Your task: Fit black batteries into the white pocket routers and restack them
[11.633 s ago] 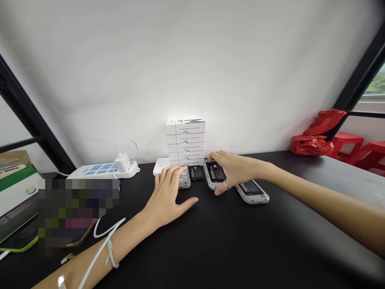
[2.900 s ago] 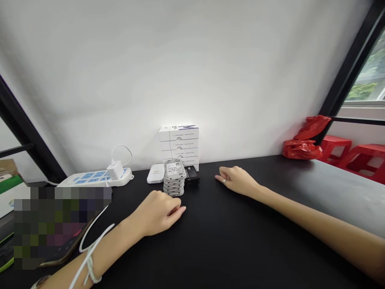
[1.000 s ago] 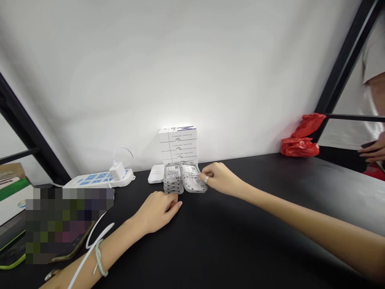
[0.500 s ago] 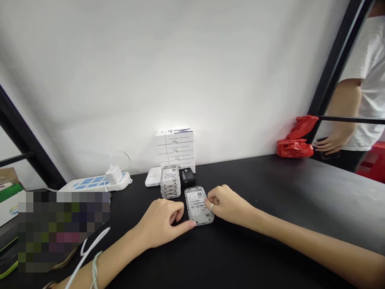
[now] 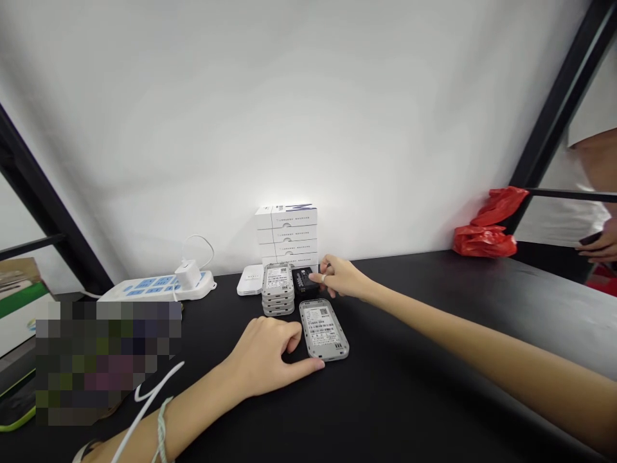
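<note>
On the left of the table, at the far side, lies a white power strip with a charger plugged in. To its right are thin white square pieces, one over another. Nearer is my left hand, half open: the fingers bend loosely, the thumb is stretched out, and I hold nothing. The thumb tip is at the near edge of the loose housing; whether it touches, I cannot tell. I think it can serve there as a light stop against sliding.

Farther stands the pile of housings; the top one is a shallow container with a printed label in its bay. Behind, the white boxes are stacked and closed, so their contents I cannot see. Just right of the pile is the black battery, marked "3000". The loose housing lies nearer, bay upward, its label uncovered.

My right hand is at the battery's right side, fingers bent, thumb at its top face; whether the pinch is firm, I cannot tell. Better, I judge, to grip by the side edges and not push against the pile.
</note>
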`<state>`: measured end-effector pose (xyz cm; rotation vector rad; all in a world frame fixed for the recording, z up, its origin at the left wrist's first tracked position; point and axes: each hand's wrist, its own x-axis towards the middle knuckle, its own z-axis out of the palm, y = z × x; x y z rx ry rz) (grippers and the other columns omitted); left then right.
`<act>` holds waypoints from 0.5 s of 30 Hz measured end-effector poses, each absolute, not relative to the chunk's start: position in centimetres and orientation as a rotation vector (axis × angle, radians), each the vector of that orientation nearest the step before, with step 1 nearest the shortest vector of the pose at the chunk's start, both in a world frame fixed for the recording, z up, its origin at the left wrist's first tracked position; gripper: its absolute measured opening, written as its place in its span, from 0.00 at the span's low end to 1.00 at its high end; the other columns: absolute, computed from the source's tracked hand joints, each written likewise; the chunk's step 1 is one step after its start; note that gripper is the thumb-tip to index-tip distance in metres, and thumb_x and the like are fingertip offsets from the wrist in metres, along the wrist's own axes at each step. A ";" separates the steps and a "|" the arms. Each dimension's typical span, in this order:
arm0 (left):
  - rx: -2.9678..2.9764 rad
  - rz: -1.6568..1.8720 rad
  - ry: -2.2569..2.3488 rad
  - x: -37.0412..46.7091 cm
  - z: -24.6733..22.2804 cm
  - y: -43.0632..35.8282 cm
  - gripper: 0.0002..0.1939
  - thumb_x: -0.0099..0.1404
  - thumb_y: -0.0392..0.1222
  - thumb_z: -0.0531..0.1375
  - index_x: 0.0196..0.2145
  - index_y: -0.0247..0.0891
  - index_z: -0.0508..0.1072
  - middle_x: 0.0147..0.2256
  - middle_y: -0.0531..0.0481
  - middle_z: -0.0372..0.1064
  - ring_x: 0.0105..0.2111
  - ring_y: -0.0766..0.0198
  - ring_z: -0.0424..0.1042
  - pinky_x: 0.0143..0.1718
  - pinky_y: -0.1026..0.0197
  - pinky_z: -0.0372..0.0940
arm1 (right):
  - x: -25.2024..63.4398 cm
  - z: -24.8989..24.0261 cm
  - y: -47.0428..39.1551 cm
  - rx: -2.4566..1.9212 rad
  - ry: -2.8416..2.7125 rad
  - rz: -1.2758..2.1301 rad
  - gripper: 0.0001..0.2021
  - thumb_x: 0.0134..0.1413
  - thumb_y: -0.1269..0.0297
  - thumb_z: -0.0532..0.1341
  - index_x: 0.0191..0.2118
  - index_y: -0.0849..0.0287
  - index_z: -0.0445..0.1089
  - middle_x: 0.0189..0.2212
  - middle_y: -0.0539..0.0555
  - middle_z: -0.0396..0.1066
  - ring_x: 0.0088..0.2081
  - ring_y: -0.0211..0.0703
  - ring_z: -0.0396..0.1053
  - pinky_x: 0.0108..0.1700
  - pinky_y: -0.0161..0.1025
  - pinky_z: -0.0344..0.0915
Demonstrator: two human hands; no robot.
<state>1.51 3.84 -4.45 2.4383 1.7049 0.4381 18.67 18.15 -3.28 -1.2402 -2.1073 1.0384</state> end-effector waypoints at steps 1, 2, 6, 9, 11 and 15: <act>2.438 0.435 1.707 1.5 -4.5 3.8 0.27 0.56 0.64 0.56 0.22 0.35 0.59 0.18 0.56 0.58 0.19 0.71 0.54 0.23 0.65 0.45 | 18.3 -3.5 18.5 -1.256 -2.077 1.084 0.16 0.51 0.57 0.61 0.36 0.59 0.53 0.20 0.49 0.66 0.17 0.32 0.59 0.18 0.30 0.52; 2.438 0.432 1.708 1.5 -4.5 3.8 0.27 0.56 0.64 0.56 0.22 0.35 0.59 0.18 0.56 0.58 0.19 0.71 0.54 0.23 0.65 0.45 | 18.0 -3.6 18.8 -1.271 -2.047 1.132 0.17 0.50 0.57 0.62 0.37 0.59 0.53 0.20 0.49 0.65 0.17 0.32 0.58 0.17 0.29 0.51; 2.435 0.427 1.704 1.4 -4.5 3.8 0.27 0.56 0.64 0.56 0.21 0.35 0.58 0.18 0.56 0.57 0.19 0.71 0.53 0.23 0.65 0.45 | 17.9 -4.3 19.5 -1.284 -1.932 1.322 0.20 0.48 0.59 0.64 0.41 0.60 0.54 0.20 0.48 0.63 0.18 0.30 0.56 0.17 0.27 0.49; 2.430 0.423 1.703 1.5 -4.4 3.8 0.27 0.56 0.65 0.56 0.21 0.35 0.58 0.18 0.56 0.57 0.19 0.71 0.53 0.23 0.65 0.45 | 18.1 -4.4 19.6 -1.255 -1.858 1.429 0.21 0.50 0.61 0.64 0.45 0.60 0.55 0.19 0.46 0.60 0.18 0.28 0.53 0.17 0.26 0.48; 2.431 0.422 1.704 1.5 -4.4 3.8 0.27 0.56 0.65 0.56 0.21 0.35 0.58 0.18 0.57 0.57 0.19 0.72 0.53 0.23 0.65 0.45 | 18.4 -4.2 19.3 -1.212 -1.799 1.481 0.20 0.51 0.66 0.62 0.47 0.61 0.54 0.19 0.45 0.59 0.19 0.28 0.53 0.18 0.26 0.48; 2.436 0.420 1.710 1.5 -4.5 3.8 0.27 0.56 0.64 0.56 0.21 0.35 0.58 0.18 0.57 0.58 0.19 0.72 0.54 0.23 0.65 0.46 | 19.4 -3.0 17.5 -1.089 -1.687 1.597 0.21 0.53 0.74 0.59 0.51 0.60 0.53 0.23 0.46 0.58 0.21 0.27 0.56 0.20 0.25 0.50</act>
